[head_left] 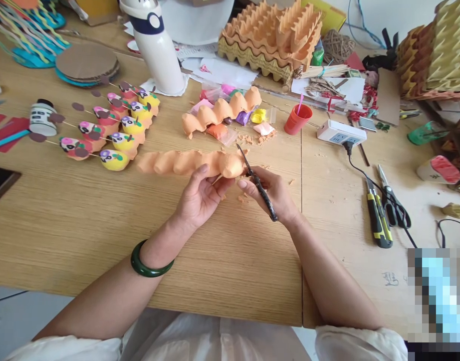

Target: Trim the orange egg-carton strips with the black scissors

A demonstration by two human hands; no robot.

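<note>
My left hand (202,196) grips the near side of an orange egg-carton strip (185,163), close to its right end. The strip has several domed cups in a row and is held level over the table. In my right hand (271,193) is a pair of dark scissors (257,181), fingers closed round the handles. Their blades point up and away, against the strip's right end. Whether the blades are apart I cannot tell. Small orange scraps (242,197) lie beneath. Behind stands a second carton strip (222,111), among bags of coloured clay (258,116).
Painted carton cups (115,158) with sticks stand at the left, near a small jar (42,118). A white bottle (157,55), stacked egg trays (269,40) and a red cup (297,119) stand behind. Rightward are a power strip (341,132), a utility knife (379,215) and more scissors (394,200).
</note>
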